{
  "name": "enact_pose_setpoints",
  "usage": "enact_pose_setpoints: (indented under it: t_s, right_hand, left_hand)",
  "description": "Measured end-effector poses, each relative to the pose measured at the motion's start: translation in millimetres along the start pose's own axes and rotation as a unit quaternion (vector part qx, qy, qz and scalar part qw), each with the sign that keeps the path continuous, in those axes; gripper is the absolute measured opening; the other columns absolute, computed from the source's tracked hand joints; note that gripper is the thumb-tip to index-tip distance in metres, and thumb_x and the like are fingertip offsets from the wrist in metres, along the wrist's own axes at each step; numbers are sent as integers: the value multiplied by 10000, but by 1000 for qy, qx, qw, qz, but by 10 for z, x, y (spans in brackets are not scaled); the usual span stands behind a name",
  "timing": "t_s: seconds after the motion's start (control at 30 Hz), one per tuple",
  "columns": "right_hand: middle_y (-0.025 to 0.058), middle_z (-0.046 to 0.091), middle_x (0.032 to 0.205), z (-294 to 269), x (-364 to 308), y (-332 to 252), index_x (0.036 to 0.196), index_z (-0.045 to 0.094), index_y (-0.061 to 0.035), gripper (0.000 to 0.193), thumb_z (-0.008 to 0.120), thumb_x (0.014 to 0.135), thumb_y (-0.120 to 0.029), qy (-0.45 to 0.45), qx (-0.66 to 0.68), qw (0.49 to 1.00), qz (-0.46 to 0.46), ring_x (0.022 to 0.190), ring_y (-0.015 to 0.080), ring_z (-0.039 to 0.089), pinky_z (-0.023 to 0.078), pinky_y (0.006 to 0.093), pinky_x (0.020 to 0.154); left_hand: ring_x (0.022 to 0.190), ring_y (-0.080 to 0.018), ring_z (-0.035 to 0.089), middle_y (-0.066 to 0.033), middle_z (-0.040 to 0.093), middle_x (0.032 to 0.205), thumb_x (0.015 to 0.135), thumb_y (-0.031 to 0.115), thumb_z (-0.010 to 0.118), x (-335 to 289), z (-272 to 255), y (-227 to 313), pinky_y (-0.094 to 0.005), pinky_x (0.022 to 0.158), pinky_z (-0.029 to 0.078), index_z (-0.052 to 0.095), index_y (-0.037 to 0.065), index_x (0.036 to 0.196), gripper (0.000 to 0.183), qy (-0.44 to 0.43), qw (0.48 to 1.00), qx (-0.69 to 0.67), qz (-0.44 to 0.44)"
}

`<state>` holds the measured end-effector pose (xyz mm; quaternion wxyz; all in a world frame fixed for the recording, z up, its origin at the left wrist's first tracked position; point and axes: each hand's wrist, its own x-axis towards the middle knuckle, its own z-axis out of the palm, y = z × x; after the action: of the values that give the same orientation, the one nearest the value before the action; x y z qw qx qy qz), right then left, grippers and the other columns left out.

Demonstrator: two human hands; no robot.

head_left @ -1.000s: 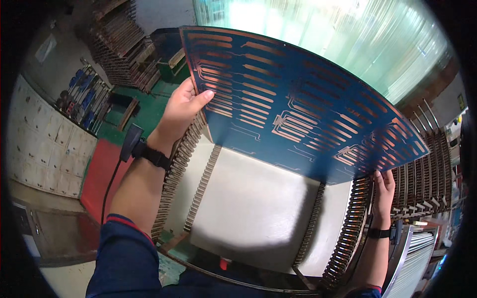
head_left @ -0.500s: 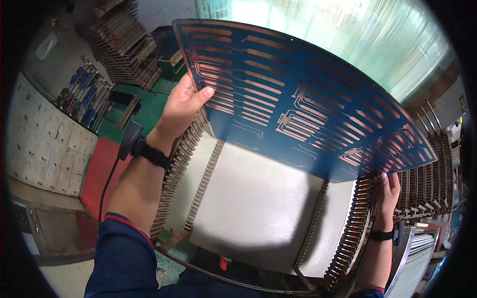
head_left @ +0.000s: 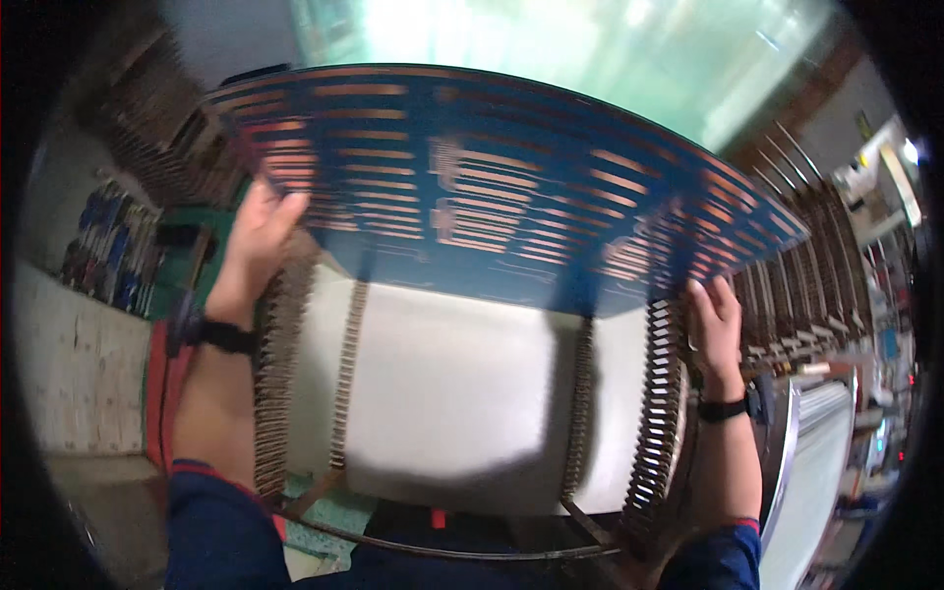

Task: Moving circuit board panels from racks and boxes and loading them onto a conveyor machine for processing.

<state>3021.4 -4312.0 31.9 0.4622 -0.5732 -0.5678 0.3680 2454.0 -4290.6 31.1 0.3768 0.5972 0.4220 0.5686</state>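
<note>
A large blue printed circuit board panel with rows of copper-coloured pads spans the upper middle, tilted with its face toward me. My left hand is closed on its left edge, thumb on the near face. At the lower right edge my right hand grips the same panel, its fingers partly hidden. Beneath the panel stands a rack with ribbed, slotted side rails. Inside it a white flat sheet lies between the rails. The panel's lower edge is close to the rack's far end; whether they touch I cannot tell.
Another slotted rack stands at the right, with a metal-framed stack below it. Shiny translucent sheeting hangs behind the panel. At the left are pale cabinets and a shelf of blue items.
The panel has shifted left in the view and sits more level, its left end lower. Both hands keep their grip. The surroundings have shifted too, as the view has moved.
</note>
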Motion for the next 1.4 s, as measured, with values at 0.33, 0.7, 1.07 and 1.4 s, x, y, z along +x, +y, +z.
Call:
enact_pose_setpoints:
  t_s: [0.33,0.7,1.07,1.4]
  right_hand:
    - [-44,593,939,171,14,-245,1188,618,-12,196,574,1037,-129,34,111,993,-32,778,37,478,402,207,685]
    - [22,648,1152,91,10,-162,1201,616,23,220,590,1016,-93,-20,54,998,-17,1034,99,574,456,260,927]
    - [79,581,1322,-200,-667,179,1454,445,-133,523,515,1033,-436,-47,347,898,266,1177,190,551,441,342,973]
    - [102,566,1334,-192,-871,-565,1427,448,-69,469,498,1050,-343,17,212,977,4,1179,199,539,450,358,990]
  left_hand:
    - [1201,-177,544,-75,564,1343,1025,204,591,11,54,-70,-351,1059,434,463,33,1406,437,47,994,-87,-52]
    - [1194,-171,553,-60,592,1324,1022,158,583,-4,18,-56,-333,1064,419,527,16,1366,376,53,998,33,-21]
    - [836,-115,502,-8,565,919,969,238,640,-291,-1,141,-280,772,439,537,47,1350,439,46,950,275,-140]
    - [1025,-244,612,-121,633,1177,887,190,730,-107,-131,621,-377,933,480,545,36,1283,464,140,882,414,176]
